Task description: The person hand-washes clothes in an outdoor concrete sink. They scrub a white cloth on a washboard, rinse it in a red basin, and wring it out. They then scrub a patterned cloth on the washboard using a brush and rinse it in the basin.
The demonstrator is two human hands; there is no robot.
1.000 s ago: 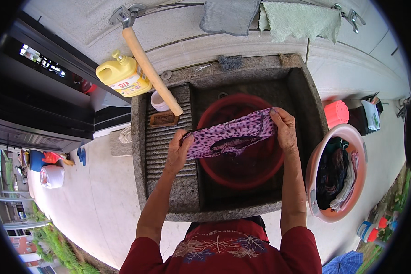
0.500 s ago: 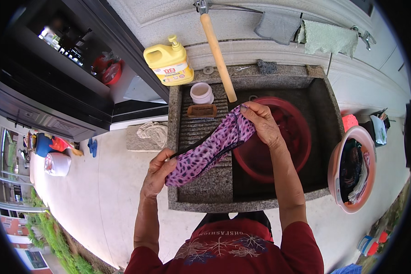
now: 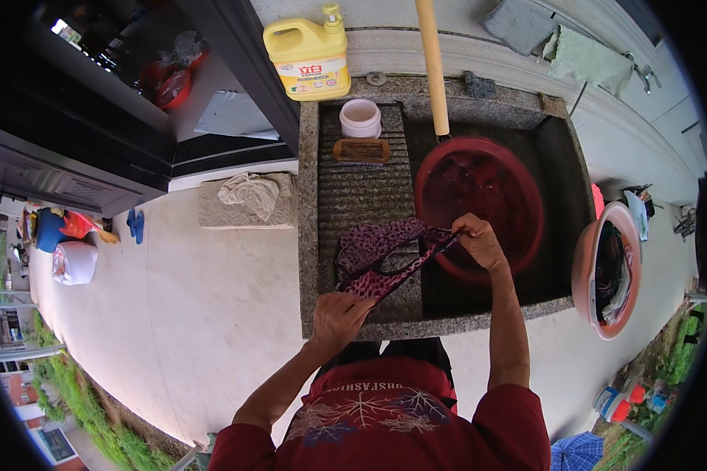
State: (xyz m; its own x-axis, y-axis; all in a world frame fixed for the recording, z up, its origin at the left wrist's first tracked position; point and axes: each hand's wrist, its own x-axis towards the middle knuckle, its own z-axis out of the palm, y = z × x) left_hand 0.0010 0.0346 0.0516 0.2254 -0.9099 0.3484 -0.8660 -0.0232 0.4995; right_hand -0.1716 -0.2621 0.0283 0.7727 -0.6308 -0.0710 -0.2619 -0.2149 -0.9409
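Note:
A pink-purple leopard-print pair of underpants (image 3: pixel 381 238) with dark edging is stretched between my hands, over the ribbed washboard slab (image 3: pixel 361 196) of a stone sink (image 3: pixel 309 251). My left hand (image 3: pixel 339 322) pinches its near edge close to the sink's front rim. My right hand (image 3: pixel 481 242) grips the other end by the dark edging, above the near side of a red basin (image 3: pixel 536 212). In that basin, dark red cloth (image 3: pixel 479 184) lies in water. A scrubbing brush (image 3: pixel 361 151) and a white tub (image 3: pixel 360 119) sit at the slab's far end.
A yellow pump jug (image 3: pixel 310 67) stands behind the sink. From the wall, a pale tube (image 3: pixel 432 71) reaches down toward the basin. At right is a pink basin (image 3: pixel 580 282) of clothes. A stone block (image 3: pixel 212 208) bearing a cloth lies on the left.
Both hands have moved nearer my body and lower. The underpants, spread flat before, are now turned and partly bunched, with an opening showing. My view has shifted a little.

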